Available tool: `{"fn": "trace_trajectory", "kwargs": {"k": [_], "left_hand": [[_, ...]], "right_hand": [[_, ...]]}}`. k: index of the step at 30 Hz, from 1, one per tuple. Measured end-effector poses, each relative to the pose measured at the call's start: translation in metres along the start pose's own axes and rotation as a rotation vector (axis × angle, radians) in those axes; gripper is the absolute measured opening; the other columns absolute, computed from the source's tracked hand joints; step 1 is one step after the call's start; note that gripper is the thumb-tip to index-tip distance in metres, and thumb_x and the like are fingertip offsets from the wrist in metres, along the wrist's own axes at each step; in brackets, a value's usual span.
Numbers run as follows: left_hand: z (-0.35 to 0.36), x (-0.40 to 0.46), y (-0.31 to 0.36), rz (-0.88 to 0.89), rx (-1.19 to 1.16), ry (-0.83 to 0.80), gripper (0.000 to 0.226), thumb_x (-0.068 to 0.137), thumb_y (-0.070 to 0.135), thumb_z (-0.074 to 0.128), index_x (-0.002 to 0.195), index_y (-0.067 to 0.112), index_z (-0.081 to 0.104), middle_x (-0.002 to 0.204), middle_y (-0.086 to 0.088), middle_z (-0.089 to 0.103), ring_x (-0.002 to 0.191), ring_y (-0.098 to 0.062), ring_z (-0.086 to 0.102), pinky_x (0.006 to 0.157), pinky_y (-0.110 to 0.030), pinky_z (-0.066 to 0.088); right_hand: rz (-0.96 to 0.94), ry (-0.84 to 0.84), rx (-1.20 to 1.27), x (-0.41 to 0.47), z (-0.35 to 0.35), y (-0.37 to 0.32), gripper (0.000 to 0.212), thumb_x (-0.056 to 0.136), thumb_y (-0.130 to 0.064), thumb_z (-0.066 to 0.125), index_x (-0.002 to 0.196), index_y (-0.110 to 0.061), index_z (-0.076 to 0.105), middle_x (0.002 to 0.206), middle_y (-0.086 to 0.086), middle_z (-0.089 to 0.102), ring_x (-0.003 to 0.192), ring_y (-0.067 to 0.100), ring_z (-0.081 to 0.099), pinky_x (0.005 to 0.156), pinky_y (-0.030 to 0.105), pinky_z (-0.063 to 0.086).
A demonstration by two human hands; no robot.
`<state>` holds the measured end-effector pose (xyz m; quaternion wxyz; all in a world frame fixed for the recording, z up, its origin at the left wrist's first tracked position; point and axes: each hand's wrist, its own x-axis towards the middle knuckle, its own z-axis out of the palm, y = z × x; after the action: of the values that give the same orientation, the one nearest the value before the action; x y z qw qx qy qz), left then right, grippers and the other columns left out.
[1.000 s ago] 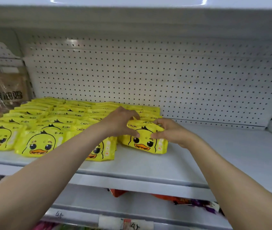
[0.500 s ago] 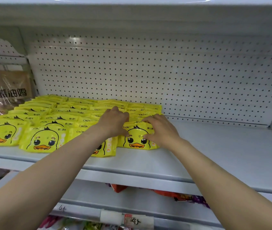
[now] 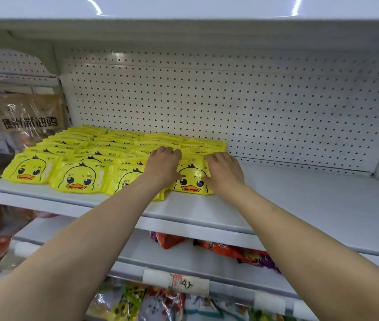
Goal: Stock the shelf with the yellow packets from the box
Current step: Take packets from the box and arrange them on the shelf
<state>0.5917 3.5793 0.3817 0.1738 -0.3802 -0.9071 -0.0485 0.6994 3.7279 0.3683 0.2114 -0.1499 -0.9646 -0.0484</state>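
**— What's just changed, from where you're looking down at it?**

— Head view, the only one I have. A second ago I held the front yellow packet (image 3: 192, 179) tipped up off the shelf (image 3: 299, 205), pinched at its top corners. Now it lies flat at the front of the right-hand column, overlapping the packet behind it. My left hand (image 3: 164, 166) rests on its left part and my right hand (image 3: 224, 173) on its right, fingers lightly curved and pressing down and back, thumbs at the front. Nothing is pinched any more. I judge this one placed; what remains is tidying it, then going back for more.

**— How many are there?**

— Four columns of yellow packets (image 3: 105, 156), running back towards the pegboard (image 3: 253, 107). Four duck faces along the front edge, the third half hidden by my left forearm. Each column shingles back too tightly for me to count rows.

**— And the box?**

— Not in view. The shelf's right half is bare white. Below, orange snack bags (image 3: 234, 249) and one handwritten price tag (image 3: 185, 283).
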Motion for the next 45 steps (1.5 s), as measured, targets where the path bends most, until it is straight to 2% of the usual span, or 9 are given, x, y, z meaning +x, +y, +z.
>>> {"fn": "trace_trajectory", "kwargs": {"k": [10, 16, 23, 28, 32, 35, 45], "left_hand": [[-0.034, -0.067, -0.018, -0.164, -0.173, 0.116, 0.059, 0.09, 0.054, 0.056, 0.135, 0.016, 0.05, 0.135, -0.009, 0.051, 0.126, -0.031, 0.042, 0.1, -0.045, 0.042], [-0.054, -0.128, -0.061, -0.213, -0.125, 0.176, 0.061, 0.089, 0.055, 0.055, 0.135, 0.015, 0.05, 0.136, -0.01, 0.051, 0.127, -0.032, 0.043, 0.1, -0.047, 0.043], [-0.077, -0.215, -0.153, -0.282, -0.053, 0.198, 0.057, 0.09, 0.05, 0.057, 0.133, 0.013, 0.051, 0.135, -0.011, 0.051, 0.124, -0.032, 0.045, 0.099, -0.046, 0.042], [-0.097, -0.296, -0.244, -0.355, -0.031, 0.154, 0.057, 0.09, 0.048, 0.059, 0.134, 0.013, 0.049, 0.133, -0.01, 0.052, 0.124, -0.033, 0.045, 0.097, -0.047, 0.045], [-0.112, -0.346, -0.298, -0.381, 0.036, 0.155, 0.05, 0.089, 0.048, 0.058, 0.125, 0.013, 0.053, 0.122, -0.009, 0.055, 0.114, -0.032, 0.05, 0.089, -0.047, 0.049], [-0.118, -0.386, -0.346, -0.424, 0.062, 0.141, 0.049, 0.089, 0.048, 0.058, 0.124, 0.014, 0.053, 0.122, -0.008, 0.056, 0.115, -0.031, 0.049, 0.09, -0.046, 0.048], [-0.097, -0.457, -0.458, -0.534, 0.041, 0.064, 0.051, 0.089, 0.051, 0.057, 0.124, 0.014, 0.054, 0.126, -0.007, 0.056, 0.121, -0.03, 0.047, 0.096, -0.044, 0.045]], "right_hand": [[-0.042, 0.0, 0.118, -0.011, -0.044, -0.024, 0.054, 0.095, -0.047, 0.051, 0.142, -0.02, 0.045, 0.145, 0.005, 0.047, 0.135, 0.028, 0.038, 0.108, 0.039, 0.032], [-0.146, 0.026, 0.156, -0.032, -0.064, -0.081, 0.053, 0.096, -0.049, 0.05, 0.142, -0.022, 0.044, 0.146, 0.005, 0.046, 0.135, 0.028, 0.037, 0.105, 0.04, 0.037], [-0.274, 0.044, 0.215, -0.051, -0.071, -0.203, 0.053, 0.097, -0.048, 0.049, 0.142, -0.023, 0.043, 0.147, 0.003, 0.045, 0.137, 0.026, 0.036, 0.108, 0.038, 0.032], [-0.35, 0.013, 0.285, -0.064, -0.066, -0.323, 0.053, 0.095, -0.047, 0.053, 0.14, -0.021, 0.047, 0.146, 0.005, 0.046, 0.135, 0.029, 0.037, 0.109, 0.04, 0.034], [-0.395, 0.002, 0.32, -0.073, -0.063, -0.4, 0.053, 0.095, -0.047, 0.053, 0.139, -0.02, 0.048, 0.145, 0.004, 0.047, 0.135, 0.027, 0.038, 0.11, 0.04, 0.035], [-0.427, -0.031, 0.354, -0.08, -0.06, -0.462, 0.052, 0.095, -0.047, 0.052, 0.14, -0.021, 0.046, 0.147, 0.002, 0.044, 0.137, 0.024, 0.035, 0.111, 0.038, 0.033], [-0.498, -0.179, 0.401, -0.081, -0.032, -0.594, 0.051, 0.096, -0.047, 0.05, 0.141, -0.023, 0.043, 0.148, 0.001, 0.04, 0.137, 0.025, 0.034, 0.105, 0.039, 0.037]]}}
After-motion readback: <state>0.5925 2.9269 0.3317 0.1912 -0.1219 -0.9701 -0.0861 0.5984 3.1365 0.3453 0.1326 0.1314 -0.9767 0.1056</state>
